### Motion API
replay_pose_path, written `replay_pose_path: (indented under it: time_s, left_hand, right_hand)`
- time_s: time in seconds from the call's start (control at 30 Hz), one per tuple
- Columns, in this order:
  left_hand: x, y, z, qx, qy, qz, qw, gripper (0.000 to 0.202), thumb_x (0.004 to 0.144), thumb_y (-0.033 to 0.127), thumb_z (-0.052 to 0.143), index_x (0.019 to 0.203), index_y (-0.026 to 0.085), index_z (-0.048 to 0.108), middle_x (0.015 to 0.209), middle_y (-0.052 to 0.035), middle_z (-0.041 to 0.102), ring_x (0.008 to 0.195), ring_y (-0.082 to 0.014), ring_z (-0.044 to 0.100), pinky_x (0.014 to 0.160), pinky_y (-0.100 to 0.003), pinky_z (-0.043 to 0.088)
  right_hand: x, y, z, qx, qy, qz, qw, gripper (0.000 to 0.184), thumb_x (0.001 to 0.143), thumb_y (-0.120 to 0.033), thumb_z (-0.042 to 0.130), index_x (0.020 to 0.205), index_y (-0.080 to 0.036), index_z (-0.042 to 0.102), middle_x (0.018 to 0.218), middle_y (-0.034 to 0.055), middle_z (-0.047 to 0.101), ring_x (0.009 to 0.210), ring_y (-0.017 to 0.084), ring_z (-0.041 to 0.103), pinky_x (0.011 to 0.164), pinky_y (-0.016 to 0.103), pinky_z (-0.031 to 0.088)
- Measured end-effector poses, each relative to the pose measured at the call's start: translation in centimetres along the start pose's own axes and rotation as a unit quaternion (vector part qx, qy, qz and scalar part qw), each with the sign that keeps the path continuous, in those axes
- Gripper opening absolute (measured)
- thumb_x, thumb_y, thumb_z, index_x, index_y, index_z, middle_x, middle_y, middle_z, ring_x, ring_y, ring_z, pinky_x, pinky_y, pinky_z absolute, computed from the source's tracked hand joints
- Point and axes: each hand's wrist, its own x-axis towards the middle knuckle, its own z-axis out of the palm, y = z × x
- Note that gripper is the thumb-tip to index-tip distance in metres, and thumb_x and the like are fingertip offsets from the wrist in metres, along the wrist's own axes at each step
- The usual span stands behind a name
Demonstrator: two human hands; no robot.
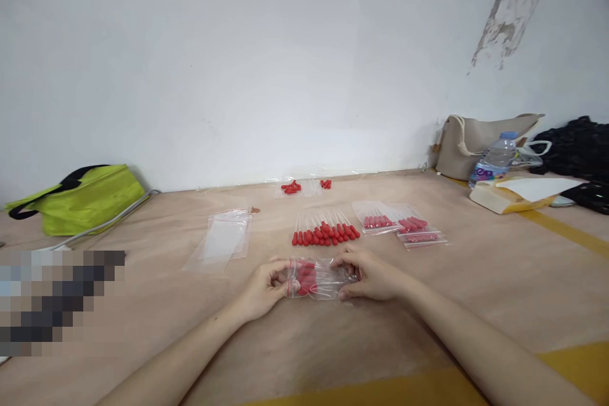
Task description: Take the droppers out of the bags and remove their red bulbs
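Note:
Between my two hands is a clear zip bag (pixel 326 279) with several red-tipped sticks inside, their red ends toward the left. My left hand (pixel 266 287) pinches the bag's left end, where a red zip line runs. At the other end, my right hand (pixel 367 274) grips the plastic with thumb and fingers. Just beyond lies a loose row of red-tipped sticks (pixel 326 233), red ends facing me. Flat empty zip bags (pixel 223 235) lie in a stack to the left. Filled bags of red-tipped sticks (pixel 378 219) overlap on the right.
Small red pieces (pixel 291 187) lie on plastic near the wall. A lime-green bag (pixel 90 200) sits at the left. On the right are a beige bag (pixel 476 139), a water bottle (pixel 495 158), and a yellow-and-white paper packet (pixel 504 195). Brown covering (pixel 404 349) with yellow tape spreads underneath.

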Motion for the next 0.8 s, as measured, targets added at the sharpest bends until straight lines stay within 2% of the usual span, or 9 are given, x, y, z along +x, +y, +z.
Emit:
replay_pose_path:
  time_s: [0.07,0.17,0.27,0.4,0.67,0.8]
  left_hand:
    - [-0.1,0.0,0.1,0.020,0.009,0.011,1.000,0.031,0.080,0.034,0.054,0.107,0.021,0.061,0.110,-0.0072,0.057,0.087,-0.0169,0.057,0.074,-0.027,0.046]
    - [-0.2,-0.3,0.1,0.015,-0.023,0.036,0.999,0.025,0.081,0.032,0.053,0.100,0.020,0.064,0.111,-0.0071,0.055,0.088,-0.0159,0.055,0.076,-0.027,0.045]
    - [-0.3,-0.6,0.1,0.027,-0.033,0.037,0.998,0.025,0.076,0.033,0.060,0.096,0.020,0.065,0.103,-0.0067,0.054,0.084,-0.0146,0.054,0.071,-0.025,0.045]
    - [-0.4,-0.3,0.1,0.034,-0.038,0.015,0.999,0.031,0.070,0.035,0.065,0.098,0.021,0.063,0.098,-0.0040,0.050,0.071,-0.0098,0.052,0.063,-0.022,0.044]
    - [-0.8,0.6,0.7,0.068,-0.013,0.015,0.998,0.034,0.078,0.030,0.054,0.111,0.022,0.055,0.111,-0.0052,0.050,0.070,-0.0088,0.052,0.063,-0.021,0.045]
    - [-0.7,0.2,0.9,0.089,-0.004,-0.004,0.996,0.034,0.075,0.029,0.057,0.108,0.020,0.053,0.093,-0.0015,0.056,0.068,-0.0094,0.050,0.060,-0.020,0.043]
  right_hand:
    - [0.0,-0.1,0.1,-0.003,0.011,0.000,1.000,0.043,0.061,-0.037,0.073,0.096,-0.018,0.060,0.082,0.0015,0.048,0.071,0.013,0.047,0.063,0.024,0.040]
    - [0.0,-0.1,0.1,-0.008,0.018,-0.002,1.000,0.042,0.061,-0.038,0.072,0.096,-0.018,0.059,0.084,0.0022,0.048,0.071,0.013,0.047,0.064,0.025,0.041]
    - [-0.1,-0.1,0.2,-0.009,0.021,-0.003,1.000,0.042,0.062,-0.039,0.071,0.095,-0.018,0.059,0.085,0.0023,0.049,0.072,0.013,0.048,0.064,0.025,0.041]
    - [-0.1,-0.1,0.3,-0.008,0.023,0.001,1.000,0.042,0.062,-0.039,0.072,0.096,-0.017,0.059,0.086,0.0027,0.049,0.072,0.013,0.048,0.064,0.025,0.041]
    - [-0.2,-0.1,0.0,-0.011,0.020,-0.003,1.000,0.041,0.063,-0.036,0.071,0.098,-0.017,0.059,0.086,0.0026,0.050,0.073,0.013,0.048,0.065,0.025,0.041]
    - [-0.2,-0.4,-0.2,-0.014,0.016,0.003,1.000,0.040,0.063,-0.034,0.071,0.097,-0.017,0.059,0.086,0.0028,0.050,0.074,0.013,0.049,0.066,0.025,0.041]
